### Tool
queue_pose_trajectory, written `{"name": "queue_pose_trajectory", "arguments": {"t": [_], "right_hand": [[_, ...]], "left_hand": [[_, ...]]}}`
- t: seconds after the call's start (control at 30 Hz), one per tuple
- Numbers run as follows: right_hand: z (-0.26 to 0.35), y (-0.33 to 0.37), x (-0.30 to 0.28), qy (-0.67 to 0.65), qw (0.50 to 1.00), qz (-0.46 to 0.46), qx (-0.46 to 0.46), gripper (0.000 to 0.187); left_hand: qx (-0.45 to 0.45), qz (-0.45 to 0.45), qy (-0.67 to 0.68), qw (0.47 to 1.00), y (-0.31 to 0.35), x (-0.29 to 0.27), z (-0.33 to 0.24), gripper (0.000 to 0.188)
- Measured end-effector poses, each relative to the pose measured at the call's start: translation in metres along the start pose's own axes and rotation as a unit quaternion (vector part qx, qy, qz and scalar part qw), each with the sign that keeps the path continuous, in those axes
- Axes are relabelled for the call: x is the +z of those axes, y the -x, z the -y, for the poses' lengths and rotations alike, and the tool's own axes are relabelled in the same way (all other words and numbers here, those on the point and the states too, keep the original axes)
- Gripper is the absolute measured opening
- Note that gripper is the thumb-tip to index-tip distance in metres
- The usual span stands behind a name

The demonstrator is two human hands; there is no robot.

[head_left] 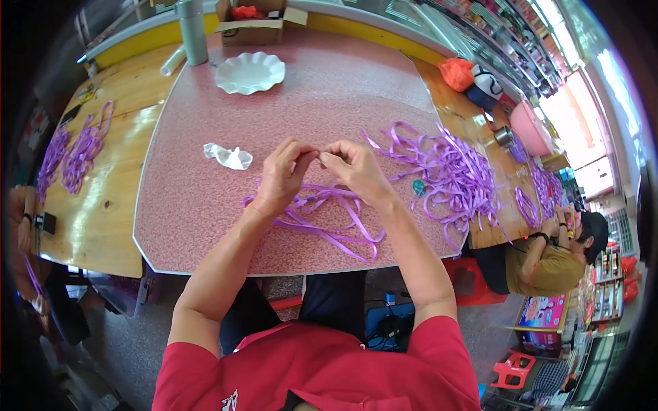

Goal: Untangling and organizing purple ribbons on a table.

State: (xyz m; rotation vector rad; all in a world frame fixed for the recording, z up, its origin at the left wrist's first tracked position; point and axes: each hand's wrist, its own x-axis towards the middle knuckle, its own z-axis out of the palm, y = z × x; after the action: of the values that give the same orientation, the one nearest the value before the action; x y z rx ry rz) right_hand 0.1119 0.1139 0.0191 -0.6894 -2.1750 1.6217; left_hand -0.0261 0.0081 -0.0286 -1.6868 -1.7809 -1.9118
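Observation:
My left hand (286, 171) and my right hand (353, 166) meet above the middle of the pink speckled tabletop (192, 219). Thumbs and fingertips of both are pinched together, almost touching; whatever lies between them is too small to make out. Beneath my hands and forearms lies a loose bunch of purple ribbon straps (336, 233), partly hidden by my left wrist. To the right of my right hand spreads a big tangled heap of the same purple straps (456, 178). A small green piece (419, 187) lies at the heap's left edge.
Left of my hands lies a crumpled white tissue (229, 157). Farther back stand a white scalloped plate (250, 72), a pale green bottle (192, 34) and an open cardboard box (252, 31). More purple straps (86, 151) rest on the wooden table at left. A person (558, 257) works at right.

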Motion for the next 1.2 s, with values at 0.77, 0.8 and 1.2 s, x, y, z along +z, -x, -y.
{"name": "queue_pose_trajectory", "arguments": {"t": [0.77,0.8,1.2], "right_hand": [[0.009,0.024,0.003,0.18,0.958,-0.134,-0.178,0.009],[0.007,0.024,0.004,0.171,0.96,-0.14,-0.173,0.009],[-0.001,0.019,0.004,0.19,0.95,-0.127,-0.215,0.005]], "left_hand": [[-0.192,0.131,0.197,0.952,0.007,0.003,0.001,0.019],[-0.189,0.13,0.176,0.957,0.006,0.003,0.0,0.018],[-0.19,0.049,0.182,0.963,0.008,0.005,0.005,0.046]]}}
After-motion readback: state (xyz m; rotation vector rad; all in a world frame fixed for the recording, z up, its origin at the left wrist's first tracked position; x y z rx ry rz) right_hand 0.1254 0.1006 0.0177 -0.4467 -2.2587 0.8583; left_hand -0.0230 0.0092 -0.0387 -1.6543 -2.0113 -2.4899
